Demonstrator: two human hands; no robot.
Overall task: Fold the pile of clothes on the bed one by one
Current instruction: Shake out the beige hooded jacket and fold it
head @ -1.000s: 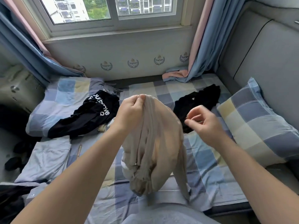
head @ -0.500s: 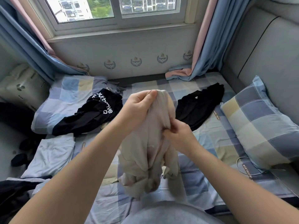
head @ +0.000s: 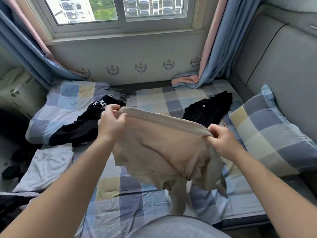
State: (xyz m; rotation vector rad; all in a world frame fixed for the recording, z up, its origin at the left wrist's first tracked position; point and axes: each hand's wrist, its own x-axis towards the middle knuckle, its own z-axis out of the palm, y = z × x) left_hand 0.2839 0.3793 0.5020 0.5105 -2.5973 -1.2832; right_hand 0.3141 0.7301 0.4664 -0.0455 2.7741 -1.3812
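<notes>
A beige garment [head: 164, 152] hangs above the checked bed sheet [head: 130, 203], stretched by its upper edge between both hands. My left hand [head: 111, 124] pinches the left end of that edge. My right hand [head: 221, 140] grips the right end. The lower part of the garment droops in crumpled folds down to the sheet. A black garment with white letters [head: 82, 127] lies at the left behind my left hand. Another black garment [head: 207, 109] lies at the back right.
A folded pale grey garment [head: 46, 167] lies at the left edge of the bed. A checked pillow [head: 274, 133] leans at the right against the grey headboard [head: 283, 69]. A second pillow [head: 63, 102] is at the back left. Curtains [head: 216, 54] hang by the window.
My right hand took hold of the beige garment and moved out to the right. The bunched cloth is now spread wide between both hands.
</notes>
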